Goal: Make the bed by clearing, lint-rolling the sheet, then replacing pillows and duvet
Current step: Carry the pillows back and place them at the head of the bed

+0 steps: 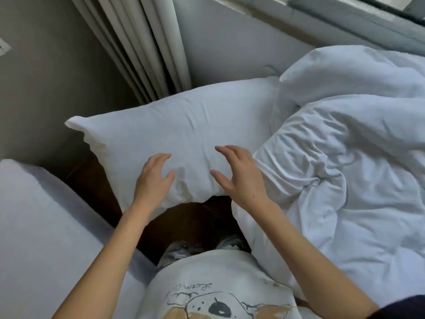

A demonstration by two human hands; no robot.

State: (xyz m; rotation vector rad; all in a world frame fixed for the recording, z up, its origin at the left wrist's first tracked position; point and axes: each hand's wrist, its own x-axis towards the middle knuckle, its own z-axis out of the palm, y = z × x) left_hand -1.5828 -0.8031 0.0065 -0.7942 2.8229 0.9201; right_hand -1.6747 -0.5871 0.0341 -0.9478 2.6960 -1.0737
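A white pillow (174, 132) lies at the near corner of the bed on the right, its lower edge hanging over the gap. A crumpled white duvet (345, 162) is heaped to the right of it. My left hand (153, 180) hovers over the pillow's near edge with fingers spread and slightly curved, holding nothing. My right hand (239, 176) is beside it in the same spread pose, just above the pillow where it meets the duvet. Whether the fingertips touch the fabric I cannot tell.
A second bed with a white sheet (46, 226) lies at the lower left. Dark floor (184, 224) runs between the beds, where I stand. Curtains (142, 42) hang at the back, and a window ledge (345, 21) runs along the wall behind the bed.
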